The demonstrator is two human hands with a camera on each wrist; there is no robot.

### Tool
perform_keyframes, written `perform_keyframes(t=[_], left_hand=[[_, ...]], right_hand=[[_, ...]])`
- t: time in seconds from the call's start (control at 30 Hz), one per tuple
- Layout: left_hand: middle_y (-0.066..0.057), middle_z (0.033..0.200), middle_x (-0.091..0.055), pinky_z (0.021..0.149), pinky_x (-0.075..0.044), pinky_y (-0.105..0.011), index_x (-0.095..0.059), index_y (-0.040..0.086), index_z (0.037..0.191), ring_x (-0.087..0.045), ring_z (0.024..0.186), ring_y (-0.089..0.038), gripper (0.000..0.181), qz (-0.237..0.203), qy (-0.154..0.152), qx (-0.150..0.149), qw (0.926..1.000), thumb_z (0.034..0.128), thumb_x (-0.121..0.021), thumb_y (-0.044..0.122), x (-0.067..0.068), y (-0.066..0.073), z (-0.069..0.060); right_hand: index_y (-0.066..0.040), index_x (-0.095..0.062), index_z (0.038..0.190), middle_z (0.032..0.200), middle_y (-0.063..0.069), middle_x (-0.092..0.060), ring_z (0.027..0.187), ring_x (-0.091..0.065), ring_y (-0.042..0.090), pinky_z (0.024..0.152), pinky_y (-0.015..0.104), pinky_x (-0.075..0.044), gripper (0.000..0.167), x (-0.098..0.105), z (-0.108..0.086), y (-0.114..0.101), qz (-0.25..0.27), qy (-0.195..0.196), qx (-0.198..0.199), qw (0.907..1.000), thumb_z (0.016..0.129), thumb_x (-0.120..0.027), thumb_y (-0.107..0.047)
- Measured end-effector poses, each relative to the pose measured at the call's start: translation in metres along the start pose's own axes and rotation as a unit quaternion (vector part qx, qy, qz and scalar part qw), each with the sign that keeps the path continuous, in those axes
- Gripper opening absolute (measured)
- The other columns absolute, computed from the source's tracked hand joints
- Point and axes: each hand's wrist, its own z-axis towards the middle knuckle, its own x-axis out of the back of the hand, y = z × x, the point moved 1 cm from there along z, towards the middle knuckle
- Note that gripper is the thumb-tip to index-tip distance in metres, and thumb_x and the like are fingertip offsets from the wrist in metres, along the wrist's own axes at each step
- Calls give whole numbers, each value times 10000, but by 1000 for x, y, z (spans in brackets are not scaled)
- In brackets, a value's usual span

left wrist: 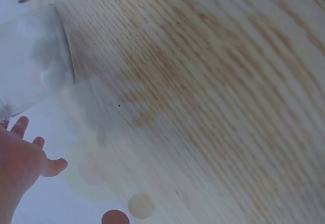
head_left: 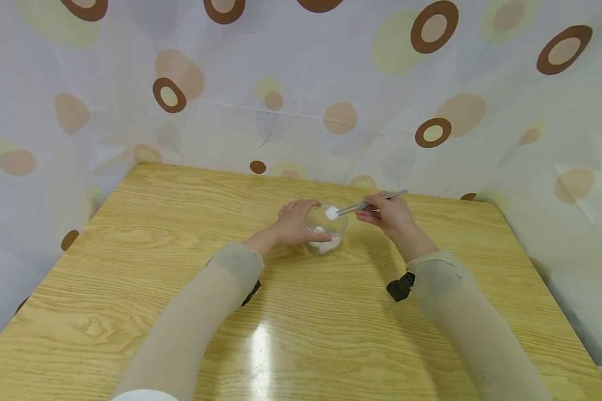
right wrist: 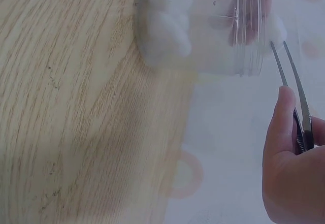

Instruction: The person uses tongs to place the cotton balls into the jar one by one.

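Note:
A clear jar (head_left: 340,227) with white cotton balls (right wrist: 170,26) at its bottom stands on the wooden table. My left hand (head_left: 296,224) grips it near the rim, thumb on the near side and fingers on the far side. My right hand (head_left: 391,216) pinches metal tweezers (head_left: 353,208) that point left toward the jar. At their tips is a single cotton ball (head_left: 331,213), at the jar's mouth; the right wrist view shows it just beyond the threaded rim. Part of the left hand (left wrist: 23,160) also shows beside the jar (left wrist: 30,61) in the left wrist view.
The light wooden table (head_left: 155,250) runs back to a patterned curtain (head_left: 301,111), which also hangs along both sides. The jar stands toward the table's far edge. Black wrist devices (head_left: 401,287) hang under the sleeves.

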Motion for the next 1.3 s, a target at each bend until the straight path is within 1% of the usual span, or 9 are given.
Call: perform_keyframes(t=[0.43,0.6,0.77,0.93,1.03,1.13,1.2,1.27,1.3], left_hand=[[-43,1481,-361,1135,-110,-508,-353,170,1426,-234,1394,-281,836,70,15,-7,10000,757,-713,519,0,1,-1],[-58,1505,-320,1134,-105,-520,-307,168,1451,-218,1402,-293,859,139,-68,4,9999,772,-695,523,-1,2,-2],[-49,1507,-318,1133,-102,-527,-299,177,1456,-214,1403,-296,860,192,-47,29,9998,775,-691,526,-1,2,-2],[-55,1510,-310,1135,-91,-527,-281,172,1464,-205,1406,-300,880,159,-43,25,9999,773,-692,529,-1,2,-3],[-70,1514,-300,1139,-92,-525,-261,157,1472,-206,1406,-307,908,199,-33,23,9998,769,-694,533,-1,2,-3],[-93,1515,-291,1142,-94,-526,-226,143,1484,-211,1404,-322,950,252,-32,44,9997,761,-700,537,-1,2,-3],[-102,1518,-283,1143,-98,-528,-201,141,1492,-211,1404,-330,966,293,-49,49,9995,765,-689,548,0,1,-3],[-110,1522,-274,1143,-101,-533,-183,139,1498,-206,1404,-339,959,268,-74,40,9996,782,-666,557,0,1,-4],[-109,1524,-270,1141,-103,-535,-181,138,1499,-204,1405,-341,945,243,-86,30,9997,796,-649,561,1,1,-4]], right_hand=[[-61,-522,859,694,39,-591,611,-684,133,644,227,-561,101,4,-2,0,138,135,-103,9998,949,-524,-106],[-43,-539,882,694,45,-591,609,-686,141,650,233,-562,93,7,-4,-1,171,133,-162,9996,948,-525,-108],[-56,-553,895,705,47,-592,617,-686,137,659,228,-561,90,10,-5,-1,178,117,-146,9997,954,-512,-110],[-59,-563,898,682,31,-606,624,-681,120,662,221,-560,131,13,-7,-2,86,-1,-29,10000,972,-476,-123],[-51,-527,936,680,10,-592,630,-669,95,660,209,-556,130,14,-9,-4,-246,-101,137,9996,988,-440,-133],[-9,-478,1032,676,-13,-585,618,-654,69,648,197,-551,150,16,-9,-6,-665,-94,299,9973,994,-426,-145],[37,-391,1253,662,-35,-592,593,-643,49,633,188,-547,321,18,-9,-7,-941,-43,378,9948,994,-425,-148],[57,-158,1436,636,-58,-604,558,-631,31,614,182,-544,567,20,-9,-8,-1190,60,415,9920,990,-437,-156],[47,-20,1471,629,-68,-606,543,-623,24,606,180,-542,673,22,-9,-9,-1311,115,424,9904,988,-442,-159]])
